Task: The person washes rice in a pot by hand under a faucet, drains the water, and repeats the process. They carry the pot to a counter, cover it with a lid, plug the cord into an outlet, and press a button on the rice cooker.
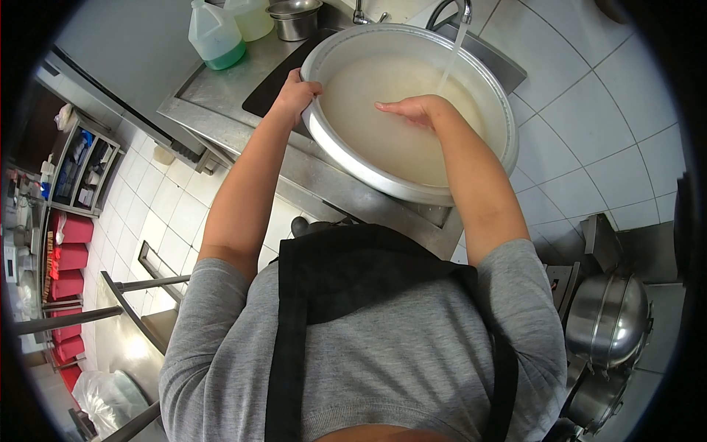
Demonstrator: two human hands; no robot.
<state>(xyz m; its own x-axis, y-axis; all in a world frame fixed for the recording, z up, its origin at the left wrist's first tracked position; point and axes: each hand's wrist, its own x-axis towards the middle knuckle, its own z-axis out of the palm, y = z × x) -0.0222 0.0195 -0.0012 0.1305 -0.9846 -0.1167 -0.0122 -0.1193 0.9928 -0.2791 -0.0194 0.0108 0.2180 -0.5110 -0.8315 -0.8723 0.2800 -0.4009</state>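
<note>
A large round metal basin (pixel 329 144) rests over the sink, filled with cloudy whitish water (pixel 383 151). My left hand (pixel 297 96) grips its rim on the left side, thumb over the edge. Inside the basin, my right hand (pixel 418 110) is partly dipped in the water, with its thumb stretched out above the surface. The other fingers are mostly hidden under the cloudy water, and I see nothing held in them. From the tap (pixel 465 10), a stream of water (pixel 452 59) runs into the basin behind my right hand. The bottom of the basin cannot be seen.
A jug with green liquid (pixel 215 35) and a metal pot (pixel 294 19) stand on the steel counter (pixel 221 92) at the upper left. White tiles (pixel 589 118) cover the wall at right. Large steel pots (pixel 607 318) sit at the lower right.
</note>
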